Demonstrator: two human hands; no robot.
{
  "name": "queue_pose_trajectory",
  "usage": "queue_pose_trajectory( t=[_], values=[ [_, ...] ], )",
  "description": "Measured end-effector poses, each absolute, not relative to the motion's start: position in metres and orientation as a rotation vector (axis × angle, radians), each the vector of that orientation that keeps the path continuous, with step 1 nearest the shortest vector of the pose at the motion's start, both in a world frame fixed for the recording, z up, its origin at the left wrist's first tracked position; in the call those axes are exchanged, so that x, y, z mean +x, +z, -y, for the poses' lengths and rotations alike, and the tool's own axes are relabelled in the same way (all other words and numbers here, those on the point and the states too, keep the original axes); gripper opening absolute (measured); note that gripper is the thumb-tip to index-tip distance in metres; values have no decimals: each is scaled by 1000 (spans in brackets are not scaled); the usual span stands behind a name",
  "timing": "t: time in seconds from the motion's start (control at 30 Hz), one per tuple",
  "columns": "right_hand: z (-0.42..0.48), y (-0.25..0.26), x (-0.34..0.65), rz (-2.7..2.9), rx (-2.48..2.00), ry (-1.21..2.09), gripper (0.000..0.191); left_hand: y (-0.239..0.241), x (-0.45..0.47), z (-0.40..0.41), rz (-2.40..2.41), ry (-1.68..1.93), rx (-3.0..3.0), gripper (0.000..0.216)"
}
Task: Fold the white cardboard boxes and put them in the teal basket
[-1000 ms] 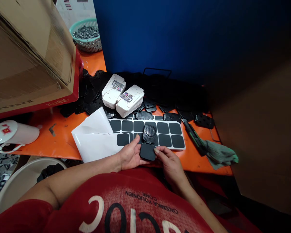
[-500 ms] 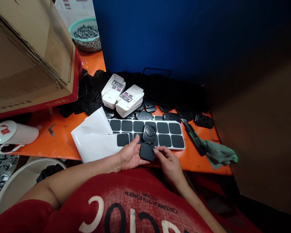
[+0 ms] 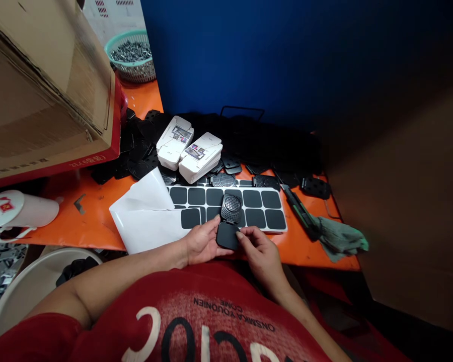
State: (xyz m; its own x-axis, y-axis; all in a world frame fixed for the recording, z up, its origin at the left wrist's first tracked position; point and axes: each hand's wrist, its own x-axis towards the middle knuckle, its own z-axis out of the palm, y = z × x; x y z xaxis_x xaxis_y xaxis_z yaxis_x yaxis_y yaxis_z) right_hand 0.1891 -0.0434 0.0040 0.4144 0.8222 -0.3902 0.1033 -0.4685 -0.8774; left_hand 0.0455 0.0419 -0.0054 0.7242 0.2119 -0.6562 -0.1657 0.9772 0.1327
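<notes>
Both hands hold a small black hinged plastic part (image 3: pixel 229 223) at the near edge of the orange table (image 3: pixel 94 221). Its round grilled half (image 3: pixel 232 207) stands up over the sticker sheet, and its flat square half lies between my fingers. My left hand (image 3: pixel 202 242) grips it from the left and below. My right hand (image 3: pixel 258 250) pinches its right edge with thumb and fingertips. Just behind lies a white sheet of black square pads (image 3: pixel 256 208), with its backing paper (image 3: pixel 147 213) peeled back at the left.
Two stacks of white folded cartons (image 3: pixel 191 148) sit on a heap of black plastic parts (image 3: pixel 256 146). A utility knife (image 3: pixel 300 211) and grey rag (image 3: pixel 342 239) lie right. A cardboard box (image 3: pixel 41 90), green basket of metal parts (image 3: pixel 132 55), white mug (image 3: pixel 18 211) and bucket (image 3: pixel 30 286) are left.
The hands and the black part have barely shifted. The right fingers have slid slightly left along the part's edge. The view has drifted a little.
</notes>
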Motion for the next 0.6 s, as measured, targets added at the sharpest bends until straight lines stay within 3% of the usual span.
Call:
queue_pose_trajectory(
  t=[0.23,0.6],
  values=[
    [45,5,190,965,-1888,1061,24,-12,45,-36,-740,246,92,13],
    [45,8,189,1172,-1917,880,17,-12,43,-35,-700,277,194,23]
  ],
)
